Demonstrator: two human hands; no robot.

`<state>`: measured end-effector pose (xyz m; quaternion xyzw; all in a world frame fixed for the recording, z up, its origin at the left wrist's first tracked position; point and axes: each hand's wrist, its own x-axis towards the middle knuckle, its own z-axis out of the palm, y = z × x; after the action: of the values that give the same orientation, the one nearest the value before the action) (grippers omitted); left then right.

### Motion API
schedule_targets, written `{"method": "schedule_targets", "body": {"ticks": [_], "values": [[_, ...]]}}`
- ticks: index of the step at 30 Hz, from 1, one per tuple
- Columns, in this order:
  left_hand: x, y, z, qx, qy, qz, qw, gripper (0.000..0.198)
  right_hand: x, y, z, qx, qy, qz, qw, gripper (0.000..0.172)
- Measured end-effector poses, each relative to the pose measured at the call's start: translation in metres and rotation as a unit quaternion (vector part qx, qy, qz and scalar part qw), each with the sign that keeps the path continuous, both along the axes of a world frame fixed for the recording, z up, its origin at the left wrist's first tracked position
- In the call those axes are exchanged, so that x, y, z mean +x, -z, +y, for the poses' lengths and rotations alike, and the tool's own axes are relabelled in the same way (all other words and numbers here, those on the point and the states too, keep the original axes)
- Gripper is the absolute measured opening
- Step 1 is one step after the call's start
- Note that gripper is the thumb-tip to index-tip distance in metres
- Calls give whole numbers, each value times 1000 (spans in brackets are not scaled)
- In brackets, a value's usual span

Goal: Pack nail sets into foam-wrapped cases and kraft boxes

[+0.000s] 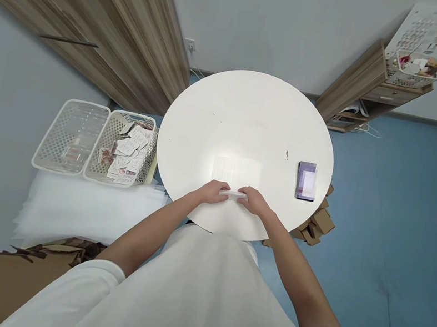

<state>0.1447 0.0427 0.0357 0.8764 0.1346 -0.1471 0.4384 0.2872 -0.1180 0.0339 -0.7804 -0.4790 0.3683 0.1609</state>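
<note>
You have a slim, whitish, translucent strip [233, 195], perhaps rolled or folded film, low in the centre of the frame, over the near part of the white, round-edged, smooth-topped table [250, 101]. Your bare left hand [214, 192] has its left end and your bare right hand [253, 200] its right end, fingers and thumbs closed on it from either side; how hard you pinch, you cannot tell from here. Whether the strip rests on the tabletop or hangs just above it is also unclear.

Just beyond your hands, a pale rectangular patch [236, 171] shows faintly against the white surface; it may be a clear sheet or only glare. If it is a sheet, its edges would be easy to miss, and a forearm or finger could drag it askew. An uneven pull between your hands could skew the strip, and a loosened thumb could let one end spring free. So close to the near edge, a dropped piece could slide off toward your white shirt [200, 290].

The dark, flat rectangular object [306, 181], blurred by pixelation, lies near the table's right rim; a wide sweep of your right arm could knock it toward the brown cardboard boxes [321, 222] below.
</note>
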Motion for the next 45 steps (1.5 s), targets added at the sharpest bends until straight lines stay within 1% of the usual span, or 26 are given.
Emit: {"method": "schedule_targets", "body": {"ticks": [2, 3, 5, 7, 10, 12, 16, 19, 23, 25, 27, 28, 29, 30, 32, 33, 34, 35, 37, 39, 41, 45], "values": [[1, 3, 3, -15, -39, 12, 999, 32, 9, 0, 0, -6, 37, 51, 998, 32], [1, 5, 4, -22, -53, 18, 998, 31, 13, 0, 0, -10, 52, 75, 996, 32], [3, 9, 6, -45, -82, 25, 995, 29, 20, 1, -1, -18, 73, 115, 991, 26], [5, 14, 9, -88, -112, 31, 989, 28, 25, 2, -3, -20, 94, 138, 986, 21], [3, 19, 15, -170, -164, 47, 971, 30, 27, 4, -3, -18, 137, 159, 977, 22], [1, 22, 20, -210, -205, 66, 954, 32, 27, 8, -2, -15, 172, 169, 971, 23], [-6, 26, 25, -244, -278, 91, 925, 29, 27, 16, 1, -22, 235, 151, 960, 20], [-8, 31, 26, -199, -317, 90, 923, 24, 27, 22, 1, -25, 261, 101, 960, 19], [-10, 33, 23, -64, -351, 101, 929, 25, 23, 27, -4, -19, 285, 32, 958, 25], [-11, 31, 18, 19, -361, 71, 930, 32, 18, 28, -9, -4, 307, -11, 952, 33], [-12, 26, 9, 111, -346, 10, 932, 38, 10, 29, -14, 13, 334, -43, 942, 44], [-12, 23, 3, 152, -318, -25, 935, 40, 6, 29, -17, 18, 344, -47, 938, 50], [-12, 21, -3, 185, -276, -55, 942, 40, 3, 29, -18, 21, 353, -42, 935, 55], [-11, 19, -10, 208, -219, -80, 950, 40, -1, 30, -19, 22, 361, -28, 932, 59], [-10, 16, -24, 230, -96, -105, 963, 40, -5, 31, -19, 19, 375, 8, 927, 65], [-10, 16, -30, 237, -47, -106, 965, 41, -6, 32, -17, 16, 385, 26, 923, 67], [-9, 16, -35, 244, -10, -101, 964, 42, -5, 33, -16, 10, 397, 42, 917, 68], [-8, 17, -38, 252, 14, -94, 963, 44, -4, 34, -14, 5, 411, 57, 910, 69], [-8, 19, -42, 269, 35, -80, 959, 46, 1, 36, -11, 2, 432, 85, 898, 67], [-8, 21, -42, 281, 43, -73, 956, 48, 5, 37, -9, 9, 433, 115, 894, 62], [-9, 22, -41, 289, 50, -71, 953, 49, 7, 36, -9, 13, 421, 128, 898, 58], [-9, 23, -40, 295, 54, -69, 952, 50, 0, 30, -10, 5, 404, 97, 910, 57]]}}
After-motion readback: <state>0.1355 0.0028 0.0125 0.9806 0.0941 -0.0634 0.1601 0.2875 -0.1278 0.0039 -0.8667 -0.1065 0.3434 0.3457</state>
